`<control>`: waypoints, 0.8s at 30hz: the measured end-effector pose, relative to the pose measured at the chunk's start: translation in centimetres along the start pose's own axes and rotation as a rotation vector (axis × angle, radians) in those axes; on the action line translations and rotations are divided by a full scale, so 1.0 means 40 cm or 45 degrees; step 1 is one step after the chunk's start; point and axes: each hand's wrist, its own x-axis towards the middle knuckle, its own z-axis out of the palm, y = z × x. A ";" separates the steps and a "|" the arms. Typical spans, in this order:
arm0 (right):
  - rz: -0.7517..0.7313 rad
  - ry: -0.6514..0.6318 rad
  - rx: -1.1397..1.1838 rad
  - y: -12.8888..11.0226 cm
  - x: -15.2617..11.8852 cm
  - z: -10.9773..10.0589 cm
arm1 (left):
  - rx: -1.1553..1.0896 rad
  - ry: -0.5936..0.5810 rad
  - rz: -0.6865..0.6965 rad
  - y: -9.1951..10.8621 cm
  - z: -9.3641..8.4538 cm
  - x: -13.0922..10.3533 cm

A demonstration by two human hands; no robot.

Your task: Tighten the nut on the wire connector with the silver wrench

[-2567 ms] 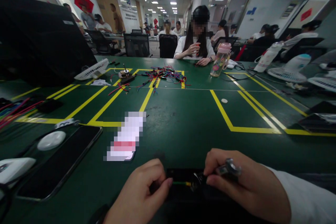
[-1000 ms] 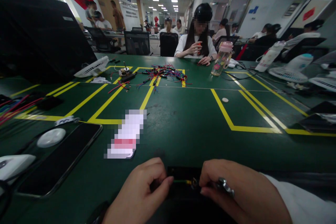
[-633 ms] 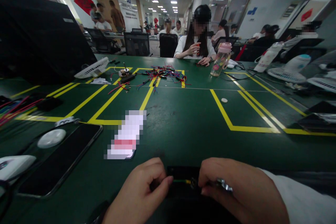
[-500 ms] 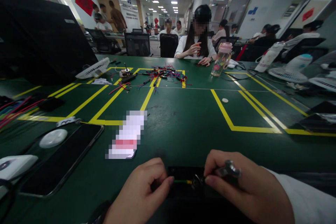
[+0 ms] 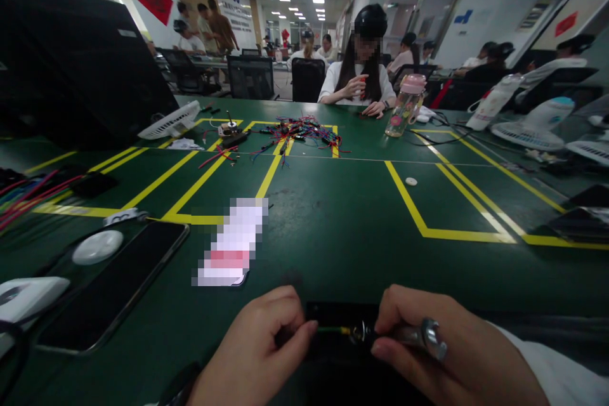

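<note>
At the near edge of the table, my left hand (image 5: 266,342) is closed, thumb and forefinger pinching a thin green wire (image 5: 328,330). The wire runs right to a yellow end (image 5: 346,331) beside a small round part with a shiny metal ring (image 5: 360,332). My right hand (image 5: 428,336) is closed too, its fingertips at the right side of that part. A silver open-ended wrench (image 5: 432,337) lies in its grip, jaw pointing outward to the right. Below the hands is a dark area whose details I cannot make out.
A lit phone (image 5: 233,244) and a dark phone (image 5: 118,285) lie left of my hands. Farther off are a heap of wires (image 5: 299,130), a small motor-like part (image 5: 231,129) and a bottle (image 5: 404,108). A black monitor (image 5: 80,63) stands left. A co-worker (image 5: 361,76) sits opposite.
My right hand has shifted slightly right and down, and the wrench in it has turned so its jaw shows more. My left hand keeps its pinch on the wire.
</note>
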 end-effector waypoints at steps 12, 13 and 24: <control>-0.052 -0.070 -0.075 0.004 0.004 0.005 | 0.004 -0.001 -0.017 0.001 -0.001 -0.010; -0.053 -0.083 -0.074 0.003 0.004 0.004 | 0.005 0.001 -0.017 0.002 -0.001 -0.009; 0.009 -0.237 -0.081 -0.021 0.015 -0.014 | -0.005 -0.002 -0.012 0.006 -0.002 -0.009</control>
